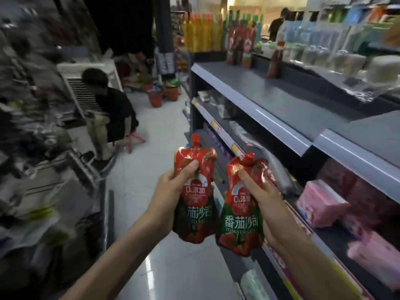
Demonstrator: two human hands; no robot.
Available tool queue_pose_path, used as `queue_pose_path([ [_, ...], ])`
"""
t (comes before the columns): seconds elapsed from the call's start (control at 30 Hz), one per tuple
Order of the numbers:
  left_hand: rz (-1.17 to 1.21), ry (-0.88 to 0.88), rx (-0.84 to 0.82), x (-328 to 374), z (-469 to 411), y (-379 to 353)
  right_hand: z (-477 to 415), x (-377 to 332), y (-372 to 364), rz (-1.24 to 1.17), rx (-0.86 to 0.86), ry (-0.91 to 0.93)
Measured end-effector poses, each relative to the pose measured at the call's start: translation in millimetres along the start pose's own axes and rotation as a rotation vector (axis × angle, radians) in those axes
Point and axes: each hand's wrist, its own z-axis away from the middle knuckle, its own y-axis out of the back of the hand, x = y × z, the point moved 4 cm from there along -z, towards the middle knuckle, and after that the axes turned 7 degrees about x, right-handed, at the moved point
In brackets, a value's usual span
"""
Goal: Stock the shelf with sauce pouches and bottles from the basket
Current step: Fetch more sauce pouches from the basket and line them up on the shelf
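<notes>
My left hand grips a red tomato sauce pouch upright by its upper half. My right hand holds a second, matching sauce pouch, tilted slightly right. Both pouches hang over the aisle floor, just left of the grey shelf unit. On the grey top shelf stand a few similar red pouches at the far end and one dark sauce bottle nearer. No basket is visible.
A crouching person in black works on the aisle floor ahead left. Red buckets stand farther down the aisle. Lower shelves hold pink packs. Blurred goods crowd the left side. Yellow and orange bottles stand behind the shelf end.
</notes>
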Motion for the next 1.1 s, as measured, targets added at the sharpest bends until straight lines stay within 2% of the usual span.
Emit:
queue_pose_path([
  [0.37,0.016,-0.075,0.148,77,-162,43,-179,-41,-117,0.036,-0.024,0.070],
  [0.5,0.015,-0.113,0.140,107,-221,66,-232,-44,-165,-0.010,-0.060,0.054],
  [0.67,0.036,-0.182,0.085,148,-310,92,-288,-59,-231,-0.060,-0.147,0.127],
  [0.9,0.069,-0.198,-0.062,209,-440,94,-364,-107,-285,-0.051,0.067,0.335],
  [1.1,0.096,-0.189,-0.234,242,-535,42,-421,-153,-269,-0.078,0.341,0.416],
])
